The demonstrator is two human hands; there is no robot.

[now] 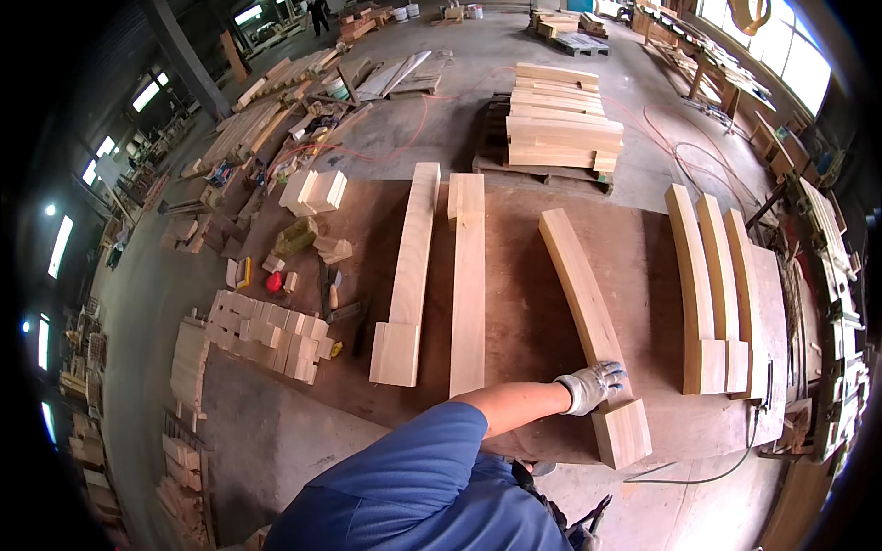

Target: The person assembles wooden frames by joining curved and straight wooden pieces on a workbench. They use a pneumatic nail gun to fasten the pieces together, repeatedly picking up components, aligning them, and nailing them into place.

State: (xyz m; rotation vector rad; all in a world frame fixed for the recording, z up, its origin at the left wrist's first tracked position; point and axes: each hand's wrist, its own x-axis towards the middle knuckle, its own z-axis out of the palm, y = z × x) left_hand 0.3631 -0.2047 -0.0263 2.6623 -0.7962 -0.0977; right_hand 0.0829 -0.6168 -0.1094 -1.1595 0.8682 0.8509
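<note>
My left hand, in a pale work glove, grips a long wooden beam near its close end, fingers over the far edge. A thicker block forms that end of the beam. The beam lies slantwise on a brown sheet-topped table. To its left are a straight beam and another beam with a block at its near end. At the lower edge, a pale patch that looks like my gloved right hand shows beside a dark pointed tool; its fingers are hidden.
Three beams with end blocks lie at the table's right. Stacked wood pieces, a red object and small blocks are on the left. Beyond the table, a pallet of boards stands on the floor. A dark hose curves at the lower right.
</note>
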